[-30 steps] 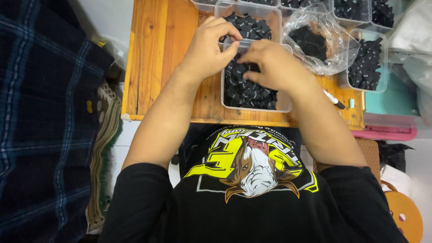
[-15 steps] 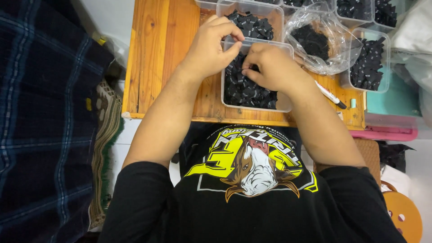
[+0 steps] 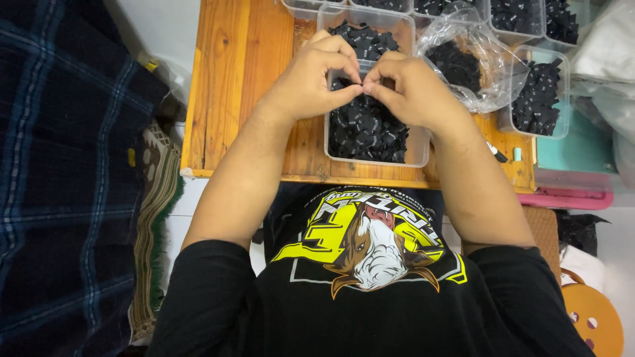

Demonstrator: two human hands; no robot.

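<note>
While hovering over a clear plastic tub [image 3: 418, 153] full of small black pieces [image 3: 367, 129], left hand [image 3: 311, 79] and right hand [image 3: 413, 89] meet fingertip to fingertip, thumbs and forefingers pressed together around something tiny at the point of contact; too small and too hidden to tell what. Remaining fingers curled in on both sides. Tub sitting on a wooden table [image 3: 231, 86], near its front edge, just below the joined hands. Farther back, more clear tubs [image 3: 370, 20] holding the same black pieces, in a row along the far edge. To the right of the right hand, an open clear plastic bag [image 3: 486, 66] with a dark heap inside, touching another filled tub [image 3: 539, 99] at far right. Beyond the table's right end, a teal box [image 3: 572, 152] above a pink tray [image 3: 569, 198]. At left, dark plaid cloth [image 3: 59, 185] beside a patterned mat [image 3: 155, 218]. Black shirt with a yellow print [image 3: 367, 248] nearest the camera.
</note>
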